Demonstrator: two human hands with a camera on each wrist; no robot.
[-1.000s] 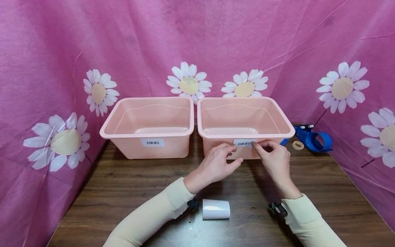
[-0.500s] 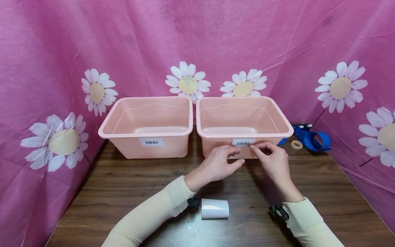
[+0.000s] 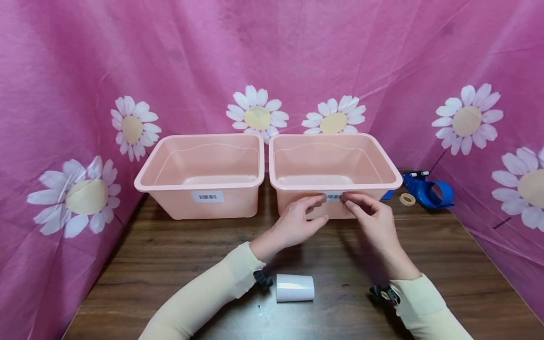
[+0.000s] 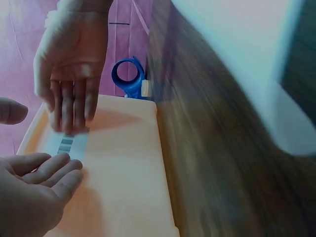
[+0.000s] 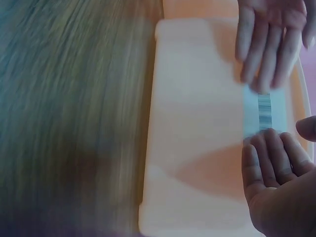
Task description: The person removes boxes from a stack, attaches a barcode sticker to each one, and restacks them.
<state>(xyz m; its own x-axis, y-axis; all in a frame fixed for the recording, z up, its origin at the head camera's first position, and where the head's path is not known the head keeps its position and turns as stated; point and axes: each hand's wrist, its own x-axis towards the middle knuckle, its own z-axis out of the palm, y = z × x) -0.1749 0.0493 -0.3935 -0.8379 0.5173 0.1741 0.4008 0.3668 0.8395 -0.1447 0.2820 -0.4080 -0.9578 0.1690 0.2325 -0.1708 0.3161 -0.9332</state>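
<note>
A white barcode label [image 3: 333, 196] lies on the front wall of the right-hand pink bin [image 3: 285, 202], just under the rim. My left hand [image 3: 297, 224] has its fingertips at the label's left end, the thumb standing apart. At the label's right end are the fingertips of my right hand [image 3: 376, 221]. Both wrist views show the fingers extended and slightly bent, with the barcode stripes [image 5: 265, 111] visible between the two hands. Neither hand grips anything. The left-hand pink bin [image 3: 233, 207] bears a similar barcode label [image 3: 207, 196].
A glossy white curled sheet [image 3: 295, 288] lies on the brown wooden table [image 3: 191, 255] between my forearms. Beyond the right bin stand a blue tape dispenser [image 3: 431, 192] and a small tan ring [image 3: 407, 199]. A pink flowered cloth [image 3: 191, 61] surrounds the table.
My right thumb and index finger were together at the label's right end; now the fingertips spread over that end. My left fingers have risen to the label's left end.
</note>
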